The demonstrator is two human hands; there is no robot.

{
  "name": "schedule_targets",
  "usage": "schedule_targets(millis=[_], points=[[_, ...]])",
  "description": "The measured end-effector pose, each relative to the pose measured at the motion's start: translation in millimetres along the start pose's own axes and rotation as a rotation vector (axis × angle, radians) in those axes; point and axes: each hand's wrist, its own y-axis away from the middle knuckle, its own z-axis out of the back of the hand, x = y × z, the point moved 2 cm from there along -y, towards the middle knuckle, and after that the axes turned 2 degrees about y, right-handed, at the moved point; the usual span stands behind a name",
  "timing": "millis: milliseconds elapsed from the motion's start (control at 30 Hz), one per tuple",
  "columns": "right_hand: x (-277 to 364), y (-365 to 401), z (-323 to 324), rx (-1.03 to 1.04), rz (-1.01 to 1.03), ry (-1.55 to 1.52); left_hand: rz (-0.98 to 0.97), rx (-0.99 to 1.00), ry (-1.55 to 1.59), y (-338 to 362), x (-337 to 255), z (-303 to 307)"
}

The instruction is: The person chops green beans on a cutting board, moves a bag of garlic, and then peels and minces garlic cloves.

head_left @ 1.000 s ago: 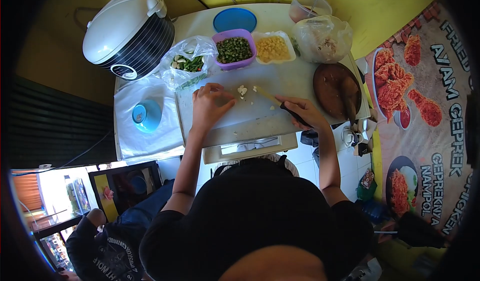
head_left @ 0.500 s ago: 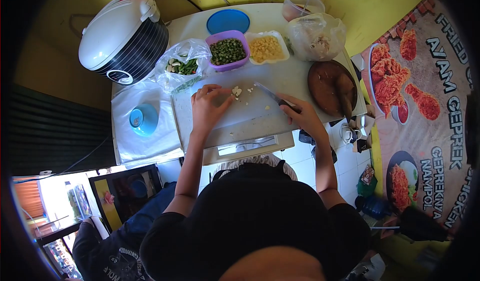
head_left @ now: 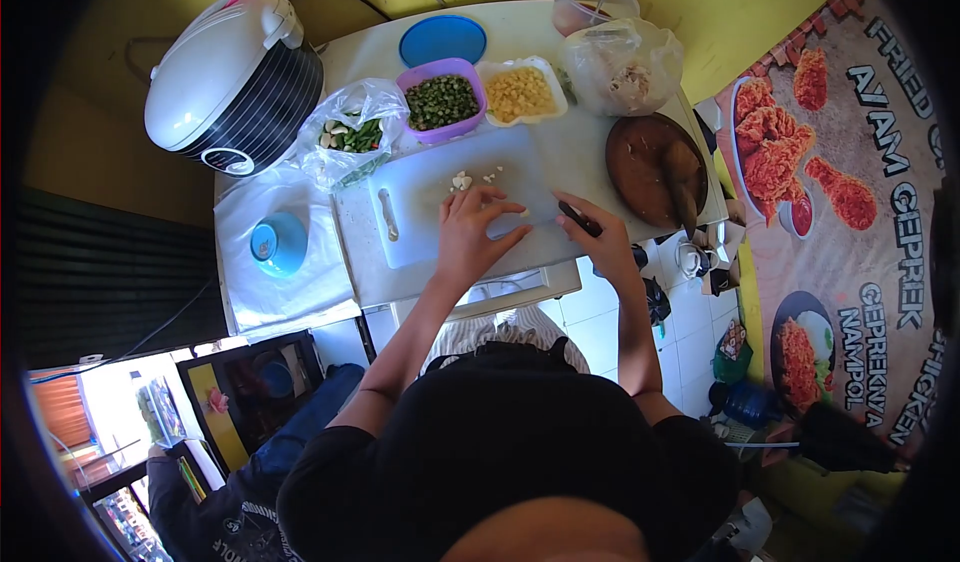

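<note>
My right hand (head_left: 602, 242) is closed around the black handle of a knife (head_left: 580, 219), at the right edge of a white cutting board (head_left: 410, 167). The blade is hard to make out against the pale surface. Over the board's lower middle, my left hand (head_left: 478, 230) has its thumb and fingers apart and grips nothing I can see. A small pale piece lies near its fingertips. Just beyond those fingers sits a little heap of chopped white pieces (head_left: 461, 180), which look like garlic, with a few crumbs to its right.
Behind the board stand a plastic bag of green chillies (head_left: 350, 137), a purple tub of chopped greens (head_left: 442, 102) and a white tray of yellow cubes (head_left: 520, 94). A stone mortar with pestle (head_left: 640, 167) is right, a blue bowl (head_left: 280, 242) and rice cooker (head_left: 235, 77) left.
My left hand has moved right and nearer to me, from beside the white heap to the board's lower middle. My right hand still holds the knife, its blade now less visible.
</note>
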Motion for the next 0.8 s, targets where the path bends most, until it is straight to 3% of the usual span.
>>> schedule_targets(millis=[200,533,767,800], points=[[-10.9,8.9,-4.8,-0.016,-0.015,-0.134,0.048,-0.052,-0.093,0.7,2.9,-4.7],[2.3,5.9,-38.4,0.196,0.014,-0.240,0.206,-0.189,-0.222,40.5,39.6,57.5],[3.3,-13.9,-28.6,0.095,0.017,-0.092,0.214,-0.289,-0.208,34.6,49.1,47.5],[-4.8,-20.7,-24.0,-0.041,0.049,-0.038,0.211,-0.325,-0.219,33.4,49.7,47.0]])
